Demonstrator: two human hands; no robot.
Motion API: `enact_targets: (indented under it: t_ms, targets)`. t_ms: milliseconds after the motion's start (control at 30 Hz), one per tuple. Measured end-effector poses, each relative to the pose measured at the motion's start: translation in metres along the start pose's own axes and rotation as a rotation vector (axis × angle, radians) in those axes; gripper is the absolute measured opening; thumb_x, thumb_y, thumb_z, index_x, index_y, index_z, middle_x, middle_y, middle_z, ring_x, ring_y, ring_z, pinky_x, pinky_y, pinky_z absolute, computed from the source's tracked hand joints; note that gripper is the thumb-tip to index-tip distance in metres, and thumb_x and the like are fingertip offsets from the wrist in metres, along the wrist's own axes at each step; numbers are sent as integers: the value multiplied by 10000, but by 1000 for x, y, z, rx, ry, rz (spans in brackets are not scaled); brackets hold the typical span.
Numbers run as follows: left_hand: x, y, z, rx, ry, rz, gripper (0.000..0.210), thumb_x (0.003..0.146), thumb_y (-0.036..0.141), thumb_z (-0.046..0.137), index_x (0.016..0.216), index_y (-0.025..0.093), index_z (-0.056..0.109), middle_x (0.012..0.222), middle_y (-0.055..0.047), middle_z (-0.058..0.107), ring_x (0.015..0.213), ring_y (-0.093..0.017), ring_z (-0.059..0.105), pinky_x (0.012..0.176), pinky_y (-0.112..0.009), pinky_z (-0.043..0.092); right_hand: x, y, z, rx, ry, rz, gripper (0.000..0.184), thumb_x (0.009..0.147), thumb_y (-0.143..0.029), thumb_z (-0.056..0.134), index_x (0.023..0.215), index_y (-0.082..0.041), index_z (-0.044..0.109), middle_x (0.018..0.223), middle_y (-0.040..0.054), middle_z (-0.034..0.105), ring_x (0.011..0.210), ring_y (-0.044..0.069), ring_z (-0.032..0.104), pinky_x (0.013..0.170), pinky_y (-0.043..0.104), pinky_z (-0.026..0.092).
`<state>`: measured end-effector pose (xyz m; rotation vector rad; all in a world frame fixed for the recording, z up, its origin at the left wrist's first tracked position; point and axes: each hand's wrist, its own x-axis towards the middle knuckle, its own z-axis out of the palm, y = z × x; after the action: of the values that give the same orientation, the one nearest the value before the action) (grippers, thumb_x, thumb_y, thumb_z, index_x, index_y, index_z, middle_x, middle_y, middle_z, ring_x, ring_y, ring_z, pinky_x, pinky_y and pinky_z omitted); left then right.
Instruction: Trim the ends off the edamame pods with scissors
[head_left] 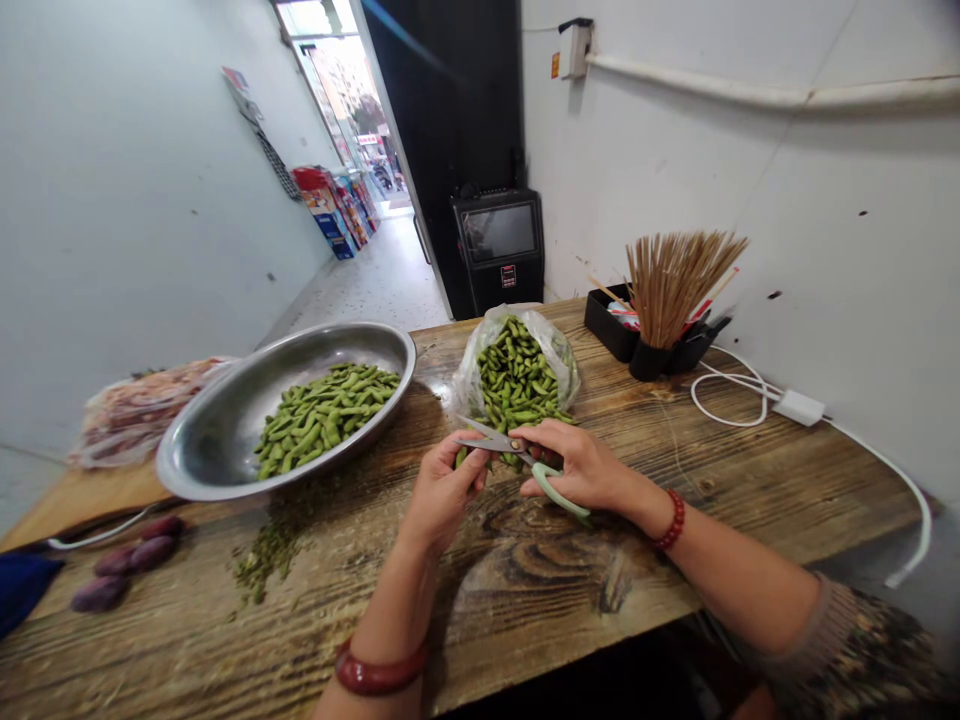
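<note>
My right hand (574, 462) grips a pair of scissors (551, 485) with pale green handles, its blades apart and pointing left. My left hand (448, 490) pinches a green soybean pod (460, 457) close to the blades; the fingers partly cover it. Just beyond both hands, a clear plastic bag (564, 362) lies with its mouth toward me, full of soybean pods (517, 372). On the left, a wide steel basin (217, 440) holds a heap of pods (326, 415). Small green trimmings (266, 555) are scattered on the wooden table (360, 610) in front of the basin.
Bagged raw meat (150, 405) sits behind the basin's left side. Several purple-red tubers (131, 565) lie at the left. Toward the right wall stand a black holder of wooden skewers (667, 300) and a white cable with an adapter (799, 407). A black speaker (499, 245) stands beyond the table.
</note>
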<state>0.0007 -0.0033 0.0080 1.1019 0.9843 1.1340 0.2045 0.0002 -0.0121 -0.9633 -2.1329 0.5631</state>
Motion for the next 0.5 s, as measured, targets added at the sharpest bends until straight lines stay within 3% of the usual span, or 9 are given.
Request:
enact_targets:
  t_ms: [367, 500]
  targets:
    - [0, -1, -1, 76, -31, 0, 208, 740, 327, 704, 822, 148, 638, 644, 6, 578, 464, -44, 373, 425, -171, 237, -1, 2, 2, 18, 19, -12, 526, 720, -345, 765, 1195, -192, 598, 798, 12, 582, 676, 129, 540, 656, 247, 462]
    - [1, -1, -3, 46, 10, -12, 226, 707, 310, 734, 820, 144, 629, 574, 41, 491, 474, -42, 371, 427, -152, 247, 0, 5, 3, 54, 64, 13, 498, 724, -349, 759, 1170, -181, 615, 821, 25, 612, 696, 139, 553, 659, 255, 470]
